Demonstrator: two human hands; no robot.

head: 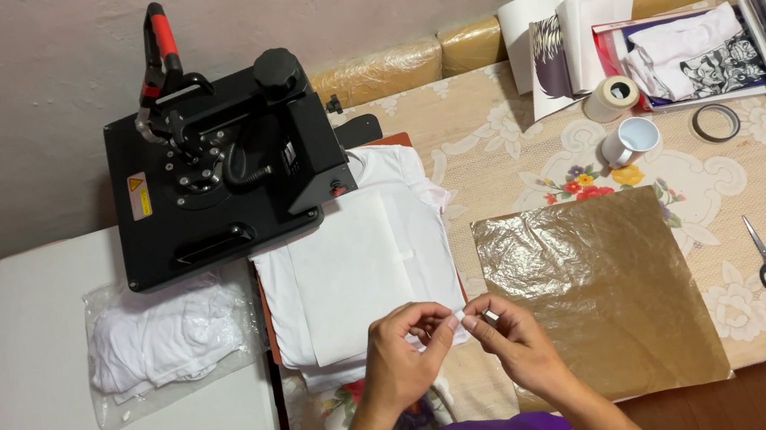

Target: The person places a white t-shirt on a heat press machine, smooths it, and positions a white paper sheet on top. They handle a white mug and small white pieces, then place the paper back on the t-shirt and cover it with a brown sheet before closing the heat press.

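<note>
Hands meet above near edge of white shirt (351, 270): left hand (402, 356) and right hand (513, 339) both pinched on small tape piece (464, 315) between fingertips. Step looks like peeling tape; next needs steady placement on paper sheet (353, 285) just beyond grip.

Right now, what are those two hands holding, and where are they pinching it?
Both hands, left hand and right hand, pinch a small white strip by its ends with fingertips; what it is cannot be told.
</note>
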